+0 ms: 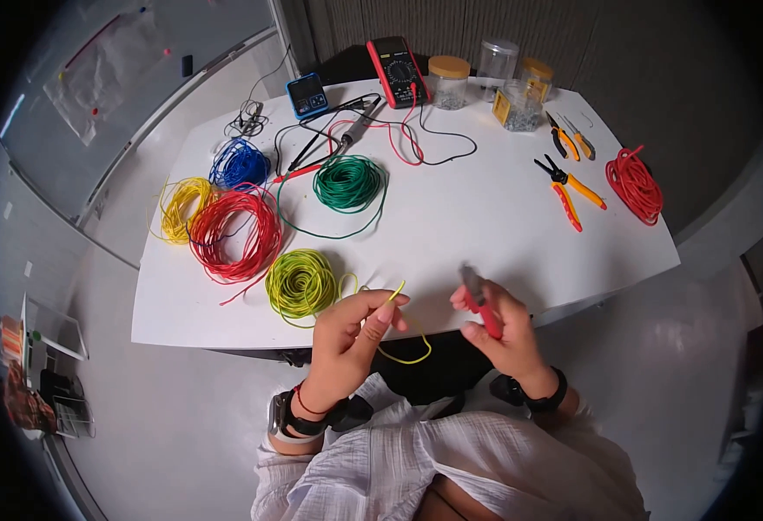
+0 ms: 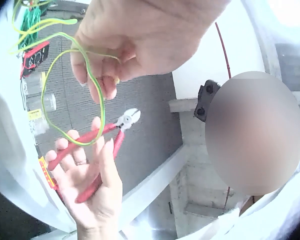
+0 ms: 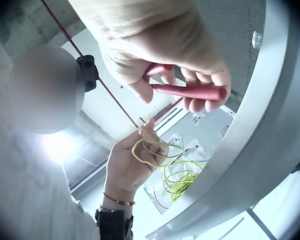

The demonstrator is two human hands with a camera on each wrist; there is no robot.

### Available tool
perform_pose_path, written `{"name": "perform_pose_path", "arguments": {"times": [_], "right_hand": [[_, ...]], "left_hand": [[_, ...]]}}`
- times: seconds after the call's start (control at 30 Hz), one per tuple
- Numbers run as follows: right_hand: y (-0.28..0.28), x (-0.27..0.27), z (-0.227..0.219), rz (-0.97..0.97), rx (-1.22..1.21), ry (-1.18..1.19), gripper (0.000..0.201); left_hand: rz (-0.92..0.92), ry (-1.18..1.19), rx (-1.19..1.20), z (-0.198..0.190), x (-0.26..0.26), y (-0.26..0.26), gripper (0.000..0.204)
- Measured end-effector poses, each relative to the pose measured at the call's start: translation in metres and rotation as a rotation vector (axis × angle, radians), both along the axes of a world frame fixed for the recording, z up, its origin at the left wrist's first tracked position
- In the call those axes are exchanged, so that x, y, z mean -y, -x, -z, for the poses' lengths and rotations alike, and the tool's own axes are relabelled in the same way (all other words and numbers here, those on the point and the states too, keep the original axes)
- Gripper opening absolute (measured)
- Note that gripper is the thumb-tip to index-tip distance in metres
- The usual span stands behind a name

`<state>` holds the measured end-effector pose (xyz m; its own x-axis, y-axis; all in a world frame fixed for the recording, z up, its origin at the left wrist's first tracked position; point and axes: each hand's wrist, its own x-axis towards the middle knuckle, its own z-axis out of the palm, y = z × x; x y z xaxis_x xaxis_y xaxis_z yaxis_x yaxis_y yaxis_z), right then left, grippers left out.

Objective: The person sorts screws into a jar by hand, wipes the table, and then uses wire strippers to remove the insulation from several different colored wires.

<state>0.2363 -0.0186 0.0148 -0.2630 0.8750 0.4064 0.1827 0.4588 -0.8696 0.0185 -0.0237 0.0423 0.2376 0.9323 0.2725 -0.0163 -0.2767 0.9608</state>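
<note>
My left hand (image 1: 357, 326) pinches the end of a yellow-green wire (image 1: 399, 290) between thumb and fingers. A loop of that wire (image 2: 101, 107) hangs from the fingers, and it runs back to the yellow-green coil (image 1: 301, 283) on the table. To the right, my right hand (image 1: 505, 330) grips red-handled cutting pliers (image 1: 483, 310). Their handles (image 2: 80, 146) are spread and the cutting jaws stand apart from the wire end. In the left wrist view, the wire loop overlaps the pliers.
Red (image 1: 236, 236), yellow (image 1: 186, 211), blue (image 1: 241, 163) and green (image 1: 347, 183) wire coils lie on the white table (image 1: 477, 217). A multimeter (image 1: 399, 73) and jars (image 1: 448, 82) stand at the back. Wire strippers (image 1: 570, 189) and a red cable coil (image 1: 634, 185) lie right.
</note>
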Motion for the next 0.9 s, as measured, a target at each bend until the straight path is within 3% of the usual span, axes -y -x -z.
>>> {"name": "perform_pose_path", "arguments": {"times": [0.17,0.43,0.9], "right_hand": [[0.009,0.008,-0.018,-0.002,0.192,0.054,0.048],[0.01,0.015,-0.018,0.053,0.289,-0.029,0.05],[0.011,0.02,-0.025,0.107,0.413,-0.194,0.049]], "left_hand": [[-0.087,0.104,-0.043,-0.006,0.008,-0.003,0.021],[-0.157,-0.111,-0.13,-0.004,0.007,-0.004,0.017],[-0.144,-0.19,-0.254,-0.009,0.011,-0.001,0.015]]}}
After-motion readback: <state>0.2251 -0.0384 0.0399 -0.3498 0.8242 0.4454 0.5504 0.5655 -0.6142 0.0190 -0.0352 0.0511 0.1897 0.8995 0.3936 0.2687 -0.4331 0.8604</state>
